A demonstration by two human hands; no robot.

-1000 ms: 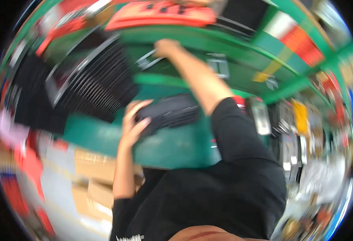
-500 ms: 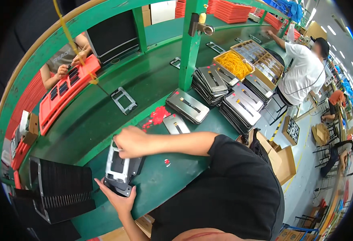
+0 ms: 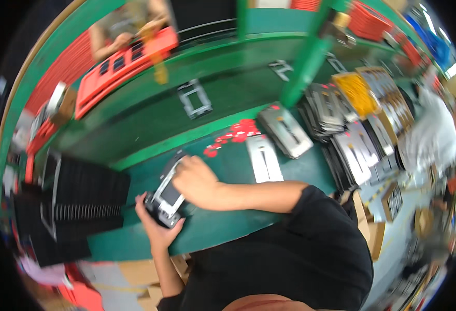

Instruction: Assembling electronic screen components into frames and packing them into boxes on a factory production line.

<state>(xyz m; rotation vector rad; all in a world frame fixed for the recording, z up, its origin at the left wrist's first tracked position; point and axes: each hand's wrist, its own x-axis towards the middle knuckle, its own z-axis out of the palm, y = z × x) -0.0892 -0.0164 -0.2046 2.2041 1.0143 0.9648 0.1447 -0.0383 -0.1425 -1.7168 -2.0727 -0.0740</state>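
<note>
My left hand [image 3: 159, 227] grips the near end of a black fixture [image 3: 180, 154], thumb on one side and fingers on the other. On that fixture lies a silver phone frame [image 3: 174, 208] with a rectangular opening. My right hand [image 3: 194, 180] is closed over the frame's far right side, its fingertips partly hidden. Beyond my hands, red tabs [image 3: 238, 130] are scattered on the green bench [image 3: 217, 228]. A silver phone panel [image 3: 264, 159] with a dark strip lies to the right of them.
Stacked panels [image 3: 285, 129] stand at right beside a green post [image 3: 311, 57]. A tray holds yellow bands [image 3: 356, 93]. Black ribbed racks [image 3: 88, 194] stand at left. Another frame [image 3: 194, 98] lies across the green rail. A person works at a red tray [image 3: 124, 67]; another sits at far right.
The view has turned, shifting the scene rightward. The silver frame and black fixture now lie tilted to the right, with both hands still on them. My right hand has slid lower along the frame.
</note>
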